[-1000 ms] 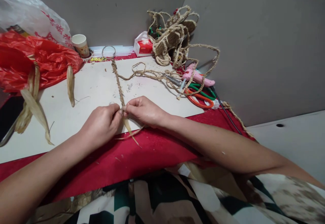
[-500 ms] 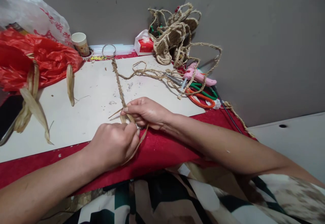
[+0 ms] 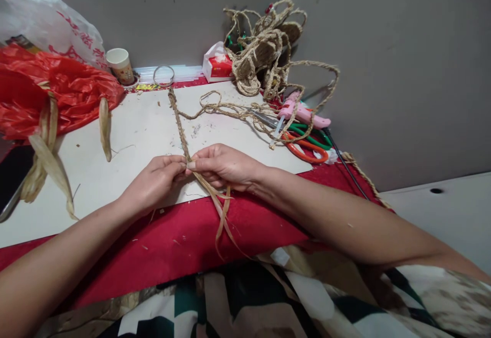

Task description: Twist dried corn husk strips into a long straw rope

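A brown braided cord (image 3: 179,126) runs down the white board toward me. At its lower end my right hand (image 3: 226,166) pinches the braid between thumb and finger. My left hand (image 3: 159,179) meets it there from the left, its fingertips closed at the same spot. Loose pale fibre strands (image 3: 218,202) trail from under my right hand over the board's front edge and onto the red cloth. A thinner twisted cord (image 3: 226,109) leads off the braid to the right.
Dry husk strips (image 3: 49,156), a red plastic bag (image 3: 61,87) and a dark phone (image 3: 14,177) lie left. Behind stand a paper cup (image 3: 121,69) and tissue pack (image 3: 218,66). Right are coiled rope (image 3: 261,51), a pink glue gun (image 3: 303,113) and orange-handled scissors (image 3: 305,153).
My left hand has moved up and away from the loose strands to the braid's end, beside my right hand. The strands now hang down over the red cloth.
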`<state>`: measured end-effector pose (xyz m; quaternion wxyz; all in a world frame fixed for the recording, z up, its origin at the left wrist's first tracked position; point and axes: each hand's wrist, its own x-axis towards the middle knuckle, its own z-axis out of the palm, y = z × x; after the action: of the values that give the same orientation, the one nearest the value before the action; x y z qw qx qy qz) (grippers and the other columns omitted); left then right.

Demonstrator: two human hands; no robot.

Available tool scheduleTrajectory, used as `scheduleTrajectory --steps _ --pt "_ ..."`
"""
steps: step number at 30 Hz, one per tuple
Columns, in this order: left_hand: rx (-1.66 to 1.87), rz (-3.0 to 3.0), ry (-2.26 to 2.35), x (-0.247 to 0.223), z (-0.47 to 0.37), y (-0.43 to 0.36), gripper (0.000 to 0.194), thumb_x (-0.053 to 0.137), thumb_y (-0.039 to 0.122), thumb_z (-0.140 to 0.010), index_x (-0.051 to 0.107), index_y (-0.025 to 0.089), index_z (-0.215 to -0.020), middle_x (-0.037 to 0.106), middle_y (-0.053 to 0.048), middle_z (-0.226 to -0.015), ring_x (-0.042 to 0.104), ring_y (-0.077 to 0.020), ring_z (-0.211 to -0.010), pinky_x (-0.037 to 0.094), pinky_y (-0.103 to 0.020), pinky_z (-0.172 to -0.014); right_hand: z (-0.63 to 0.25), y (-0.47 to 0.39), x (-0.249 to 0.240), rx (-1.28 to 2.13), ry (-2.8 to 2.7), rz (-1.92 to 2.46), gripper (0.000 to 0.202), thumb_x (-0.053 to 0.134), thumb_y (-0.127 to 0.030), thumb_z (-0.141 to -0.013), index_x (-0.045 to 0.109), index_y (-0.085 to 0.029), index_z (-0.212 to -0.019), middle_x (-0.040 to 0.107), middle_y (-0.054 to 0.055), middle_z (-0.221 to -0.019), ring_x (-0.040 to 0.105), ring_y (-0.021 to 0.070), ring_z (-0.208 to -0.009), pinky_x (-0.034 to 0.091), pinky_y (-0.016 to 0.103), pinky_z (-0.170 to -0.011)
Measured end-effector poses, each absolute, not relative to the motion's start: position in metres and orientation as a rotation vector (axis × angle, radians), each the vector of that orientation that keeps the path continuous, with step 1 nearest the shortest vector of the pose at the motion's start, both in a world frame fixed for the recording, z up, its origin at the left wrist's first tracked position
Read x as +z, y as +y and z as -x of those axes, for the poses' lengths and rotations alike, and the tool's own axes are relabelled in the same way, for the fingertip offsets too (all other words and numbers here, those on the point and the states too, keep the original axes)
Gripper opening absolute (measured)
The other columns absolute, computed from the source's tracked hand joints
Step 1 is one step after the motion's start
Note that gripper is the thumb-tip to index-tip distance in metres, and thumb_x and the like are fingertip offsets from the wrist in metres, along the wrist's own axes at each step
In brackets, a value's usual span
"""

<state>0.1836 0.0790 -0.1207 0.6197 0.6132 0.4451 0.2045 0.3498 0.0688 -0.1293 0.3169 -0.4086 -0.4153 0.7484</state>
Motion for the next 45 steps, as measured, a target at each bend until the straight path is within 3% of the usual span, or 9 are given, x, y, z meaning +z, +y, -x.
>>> scheduleTrajectory --steps 6,10,15,21,26,32,38,41,45 --pt "0.446 -1.775 1.063 -0.116 -0.182 0.084 0.024 0.042 0.023 -0.082 0.049 0.016 -0.060 0.042 0.004 -0.055 0.035 -0.0080 -0.052 0.028 -0.020 -0.047 -0.352 0.071 -0.129 1.664 -1.484 1.206 0.011 0.055 -0.014 -0.078 0.060 -0.008 -0.069 0.049 -0.005 -0.049 0.035 0.0028 -0.042 0.026 0.016 -0.040" --pt "0.420 -1.661 0.992 -0.120 -0.181 0.087 0.027 0.045 0.031 -0.084 0.047 0.017 -0.060 0.036 0.006 -0.052 0.029 -0.0071 -0.048 0.024 -0.021 -0.045 -0.354 0.069 -0.130 1.490 -1.666 1.230 0.012 0.052 -0.014 -0.079 0.058 -0.009 -0.070 0.046 -0.006 -0.053 0.035 0.0034 -0.046 0.026 0.017 -0.044" --pt "0.420 -1.530 0.985 -0.128 -0.180 0.089 0.030 0.048 0.029 -0.083 0.041 0.018 -0.056 0.031 0.007 -0.048 0.023 -0.0056 -0.043 0.019 -0.020 -0.042 -0.358 0.070 -0.128 1.597 -1.773 1.180 0.015 0.049 -0.019 -0.083 0.055 -0.011 -0.071 0.037 -0.007 -0.049 0.028 0.0036 -0.042 0.019 0.018 -0.039" --pt "0.461 -1.500 1.028 -0.129 -0.182 0.086 0.031 0.051 0.028 -0.080 0.037 0.018 -0.054 0.029 0.007 -0.048 0.021 -0.0050 -0.044 0.016 -0.019 -0.041 -0.360 0.072 -0.125 1.842 -1.630 1.158 0.018 0.036 -0.005 -0.080 0.047 -0.015 -0.071 0.031 -0.009 -0.044 0.024 0.0050 -0.035 0.019 0.018 -0.034" --pt "0.479 -1.546 1.065 -0.123 -0.184 0.082 0.028 0.047 0.030 -0.081 0.044 0.017 -0.056 0.035 0.005 -0.049 0.025 -0.0057 -0.045 0.021 -0.019 -0.042 -0.365 0.068 -0.120 1.709 -1.799 1.155 0.009 0.041 -0.015 -0.090 0.049 -0.014 -0.088 0.049 -0.006 -0.055 0.032 0.0038 -0.037 0.026 0.016 -0.037" --pt "0.467 -1.682 1.121 -0.123 -0.183 0.082 0.029 0.047 0.030 -0.079 0.044 0.017 -0.054 0.031 0.006 -0.048 0.024 -0.0054 -0.043 0.019 -0.019 -0.041 -0.367 0.061 -0.107 1.461 -1.960 1.375 0.028 0.047 -0.024 -0.090 0.049 -0.014 -0.064 0.052 -0.003 -0.047 0.041 0.0051 -0.038 0.031 0.018 -0.040" --pt "0.476 -1.680 1.122 -0.121 -0.185 0.079 0.028 0.046 0.029 -0.080 0.052 0.016 -0.056 0.041 0.005 -0.044 0.030 -0.0062 -0.039 0.023 -0.019 -0.039 -0.350 0.050 -0.116 1.659 -1.721 1.273 0.025 0.039 -0.027 -0.093 0.050 -0.015 -0.075 0.056 -0.003 -0.048 0.045 0.0068 -0.034 0.034 0.018 -0.038" --pt "0.478 -1.597 1.082 -0.121 -0.185 0.078 0.027 0.046 0.027 -0.080 0.053 0.016 -0.057 0.045 0.004 -0.045 0.032 -0.0062 -0.039 0.024 -0.019 -0.039 -0.341 0.044 -0.123 1.466 -1.828 1.350 0.025 0.038 -0.022 -0.092 0.050 -0.015 -0.072 0.058 -0.001 -0.052 0.047 0.0065 -0.038 0.035 0.019 -0.043" --pt "0.492 -1.499 1.054 -0.122 -0.184 0.079 0.030 0.048 0.026 -0.080 0.046 0.017 -0.051 0.035 0.006 -0.041 0.028 -0.0055 -0.037 0.022 -0.020 -0.038 -0.338 0.041 -0.124 1.089 -2.057 1.463 0.032 0.039 -0.019 -0.091 0.048 -0.015 -0.060 0.056 0.001 -0.054 0.045 0.0070 -0.046 0.034 0.021 -0.052"
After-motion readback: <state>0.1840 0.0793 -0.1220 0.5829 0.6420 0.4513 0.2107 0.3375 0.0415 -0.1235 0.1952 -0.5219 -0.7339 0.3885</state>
